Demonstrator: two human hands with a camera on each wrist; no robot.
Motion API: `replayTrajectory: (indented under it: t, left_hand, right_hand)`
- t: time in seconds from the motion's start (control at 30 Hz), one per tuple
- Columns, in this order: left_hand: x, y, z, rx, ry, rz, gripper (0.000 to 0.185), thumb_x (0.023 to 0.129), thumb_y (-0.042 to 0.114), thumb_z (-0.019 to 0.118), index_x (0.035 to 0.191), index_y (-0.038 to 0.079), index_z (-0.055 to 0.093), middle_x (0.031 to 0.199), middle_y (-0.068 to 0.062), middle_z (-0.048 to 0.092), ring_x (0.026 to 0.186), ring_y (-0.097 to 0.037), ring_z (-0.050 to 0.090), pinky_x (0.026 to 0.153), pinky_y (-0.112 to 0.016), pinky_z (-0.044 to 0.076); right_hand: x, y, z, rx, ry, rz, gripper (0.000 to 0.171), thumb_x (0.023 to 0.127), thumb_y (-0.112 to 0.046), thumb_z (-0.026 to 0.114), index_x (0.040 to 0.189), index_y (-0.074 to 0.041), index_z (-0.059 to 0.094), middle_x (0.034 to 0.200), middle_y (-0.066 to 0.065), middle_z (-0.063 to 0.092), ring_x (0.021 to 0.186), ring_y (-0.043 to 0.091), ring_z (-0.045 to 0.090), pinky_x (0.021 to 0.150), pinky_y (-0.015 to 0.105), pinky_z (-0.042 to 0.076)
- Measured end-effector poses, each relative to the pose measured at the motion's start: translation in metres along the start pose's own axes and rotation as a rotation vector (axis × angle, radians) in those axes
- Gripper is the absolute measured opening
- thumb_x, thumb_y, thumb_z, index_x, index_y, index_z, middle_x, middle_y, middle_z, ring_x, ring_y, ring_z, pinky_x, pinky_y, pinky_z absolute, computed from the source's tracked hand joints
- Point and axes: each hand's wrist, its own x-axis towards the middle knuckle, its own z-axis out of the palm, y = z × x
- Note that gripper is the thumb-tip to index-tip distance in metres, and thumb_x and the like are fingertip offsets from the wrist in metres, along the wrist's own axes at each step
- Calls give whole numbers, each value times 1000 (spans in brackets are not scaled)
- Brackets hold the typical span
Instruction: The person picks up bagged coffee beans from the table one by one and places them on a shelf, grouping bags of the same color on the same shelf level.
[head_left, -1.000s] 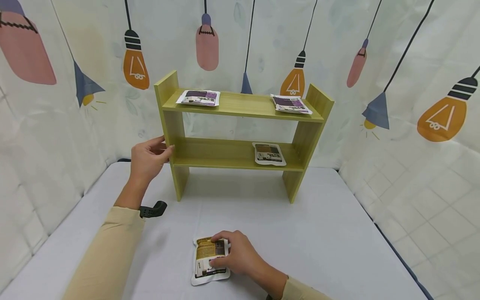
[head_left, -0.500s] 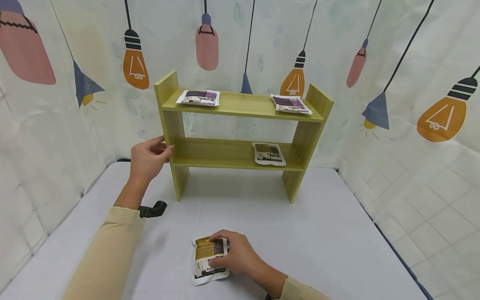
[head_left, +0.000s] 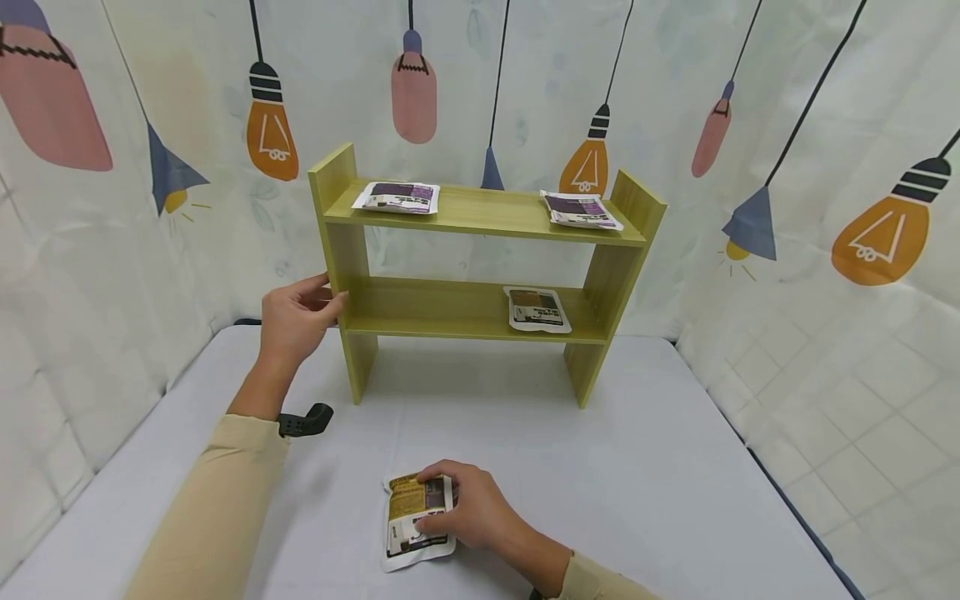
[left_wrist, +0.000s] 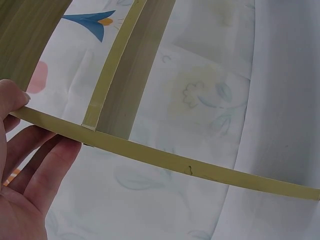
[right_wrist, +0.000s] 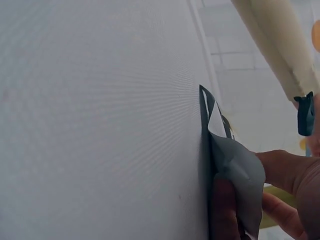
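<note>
No text can be read. The white and brown flat packet under the right hand has printed blocks, but the letters are too small. The same holds for the three white and purple flat packets on the green wooden shelf that the left hand touches.

I find the head view bright and evenly lit, diffuse light from above, no glare. Soft shadows lie under the shelf unit on the table and beside the left sleeve. Straight lines bow toward the edges: wide-angle distortion. Focus is sharp throughout. In the left wrist view the left hand is near and slightly soft. In the right wrist view the pouch is dark on its shaded side, and the near fingers blur.
</note>
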Motion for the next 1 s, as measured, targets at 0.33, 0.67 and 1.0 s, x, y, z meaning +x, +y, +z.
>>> replayTrajectory:
  t: [0.33,0.67,1.0]
  left_hand:
    - [1,-1,-1,-5,-11,0,48,95,29,72,141,13,64,113,-25,75,72,13,65,63,-11,57]
    - [0,-1,-1,-9,-12,2,48,95,27,72,141,13,64,114,-25,75,73,12,65,63,-11,57]
    - [0,-1,-1,-4,-14,4,48,95,28,72,141,13,64,114,-25,75,73,12,65,63,-11,57]
  right_hand:
    - [1,0,-2,17,20,-15,50,69,-16,94,112,-31,75,106,-10,70,79,9,56,65,21,45]
    - [3,5,-2,46,27,-8,48,69,-15,94,111,-32,77,109,-10,72,78,8,56,63,21,46]
    - [3,4,-2,81,8,7,45,71,-15,94,111,-30,78,117,-9,72,84,7,61,67,21,51]
